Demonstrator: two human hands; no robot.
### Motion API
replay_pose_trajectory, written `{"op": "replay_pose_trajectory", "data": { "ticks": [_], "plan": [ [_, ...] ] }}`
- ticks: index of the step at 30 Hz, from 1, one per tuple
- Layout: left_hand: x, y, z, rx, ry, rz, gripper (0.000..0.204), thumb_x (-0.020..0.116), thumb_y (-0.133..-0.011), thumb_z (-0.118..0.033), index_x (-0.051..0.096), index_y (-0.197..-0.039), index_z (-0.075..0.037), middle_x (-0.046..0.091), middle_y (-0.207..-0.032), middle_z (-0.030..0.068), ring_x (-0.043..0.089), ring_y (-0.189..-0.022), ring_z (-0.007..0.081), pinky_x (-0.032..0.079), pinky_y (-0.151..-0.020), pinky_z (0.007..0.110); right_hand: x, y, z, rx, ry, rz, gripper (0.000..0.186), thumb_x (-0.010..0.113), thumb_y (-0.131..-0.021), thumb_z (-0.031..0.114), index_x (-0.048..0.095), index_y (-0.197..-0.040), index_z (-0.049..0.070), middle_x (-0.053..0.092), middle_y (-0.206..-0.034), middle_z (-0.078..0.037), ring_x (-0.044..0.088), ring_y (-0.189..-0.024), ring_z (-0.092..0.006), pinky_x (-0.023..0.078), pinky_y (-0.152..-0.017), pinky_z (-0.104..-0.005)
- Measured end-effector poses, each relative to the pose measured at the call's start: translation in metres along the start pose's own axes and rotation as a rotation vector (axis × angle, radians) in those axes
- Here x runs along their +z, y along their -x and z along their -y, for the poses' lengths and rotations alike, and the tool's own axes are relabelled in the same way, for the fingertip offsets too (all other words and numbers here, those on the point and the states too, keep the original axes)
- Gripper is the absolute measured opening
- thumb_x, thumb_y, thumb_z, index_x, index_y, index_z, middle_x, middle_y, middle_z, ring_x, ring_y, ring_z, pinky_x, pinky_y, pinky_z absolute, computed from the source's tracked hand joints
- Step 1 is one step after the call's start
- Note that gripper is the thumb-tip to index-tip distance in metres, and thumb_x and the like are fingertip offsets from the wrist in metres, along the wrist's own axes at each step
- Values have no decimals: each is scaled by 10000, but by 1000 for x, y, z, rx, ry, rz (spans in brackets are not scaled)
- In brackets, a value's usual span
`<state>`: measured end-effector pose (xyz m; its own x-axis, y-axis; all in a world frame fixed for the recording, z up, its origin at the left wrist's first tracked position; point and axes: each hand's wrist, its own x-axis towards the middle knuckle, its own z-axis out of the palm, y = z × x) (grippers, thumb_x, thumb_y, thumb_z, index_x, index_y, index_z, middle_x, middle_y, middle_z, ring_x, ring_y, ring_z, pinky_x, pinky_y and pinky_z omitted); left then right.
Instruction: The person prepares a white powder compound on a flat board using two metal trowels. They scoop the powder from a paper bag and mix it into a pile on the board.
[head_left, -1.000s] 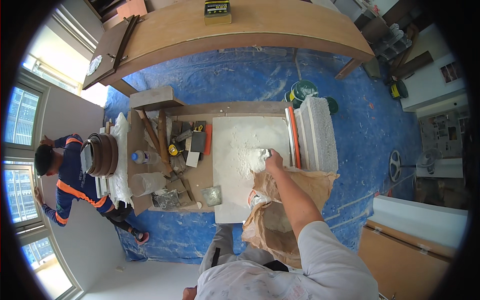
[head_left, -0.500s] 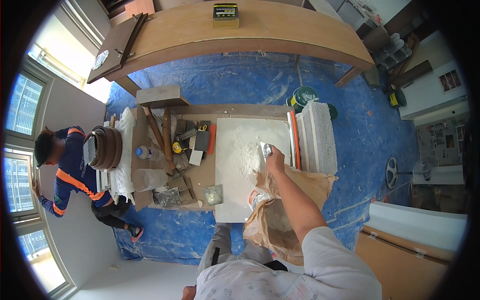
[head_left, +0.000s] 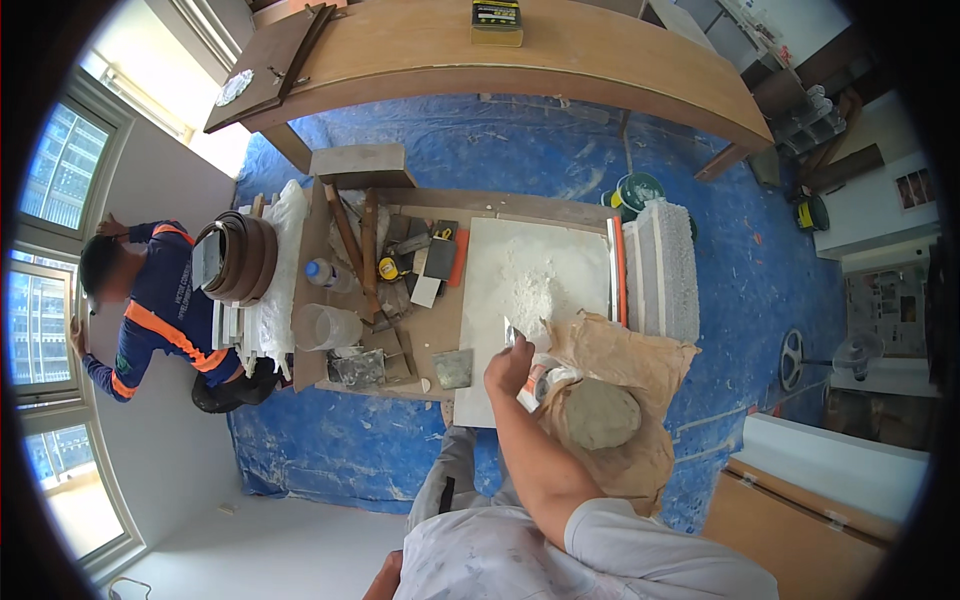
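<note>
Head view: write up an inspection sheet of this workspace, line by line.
Surface: white board, loose white powder heaped and scattered on it.
Job's things: metal scraper; open brown paper bag at the board's near right corner.
Clutter: left of the board, tape measure, capped bottle, plastic container and mixed tools.
Hands: right hand grips the scraper; left hand or forearm partly shows at the lower edge, grip unclear.
Cables: thin loop at lower left, possibly a cable.
Surroundings: stained blue floor sheet; co-worker by the windows; long wooden table beyond.
</note>
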<state>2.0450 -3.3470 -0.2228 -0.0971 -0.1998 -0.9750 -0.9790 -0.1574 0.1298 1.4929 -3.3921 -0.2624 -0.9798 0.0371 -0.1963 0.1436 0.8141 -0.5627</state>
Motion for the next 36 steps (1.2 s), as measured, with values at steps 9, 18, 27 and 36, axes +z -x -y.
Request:
{"op": "replay_pose_trajectory", "data": {
  "ticks": [9, 18, 27, 36],
  "plan": [
    [-19, 9, 21, 9, -132, 30, 472, 498, -964, -400, 667, -1206, -32, 665, -1187, 271, 625, -1152, 367, 484, -956, 430, 50, 29, -69, 29, 211, 169, 366, 518, -884, 26, 553, -1247, 56, 573, -1154, -190, 600, -1054, -397, 512, -880, -491],
    [-31, -11, 35, 68, -337, 123, 549, 457, -994, -436, 513, -1386, -57, 631, -1265, 272, 552, -1261, 421, 457, -1027, 460, 56, 16, -80, 42, 110, 108, 377, 557, -844, -24, 547, -1218, 16, 599, -1111, -227, 595, -1058, -421, 488, -893, -487],
    [-71, 54, -64, 103, -403, 50, 437, 420, -987, -387, 669, -940, -31, 679, -977, 299, 657, -946, 465, 523, -829, 531, 77, 43, -100, 900, -1074, 198, 349, 690, -893, 117, 502, -1187, 96, 591, -1086, -71, 628, -970, -284, 503, -759, -465],
    [-93, 77, -136, 450, -524, -123, 258, 579, -874, -273, 702, -796, -61, 676, -837, 223, 668, -779, 440, 537, -692, 505, 3, 160, -102, 703, -748, 627, 468, 703, -871, 55, 523, -1303, 52, 652, -924, -76, 652, -749, -172, 530, -628, -306]
  ]
}}
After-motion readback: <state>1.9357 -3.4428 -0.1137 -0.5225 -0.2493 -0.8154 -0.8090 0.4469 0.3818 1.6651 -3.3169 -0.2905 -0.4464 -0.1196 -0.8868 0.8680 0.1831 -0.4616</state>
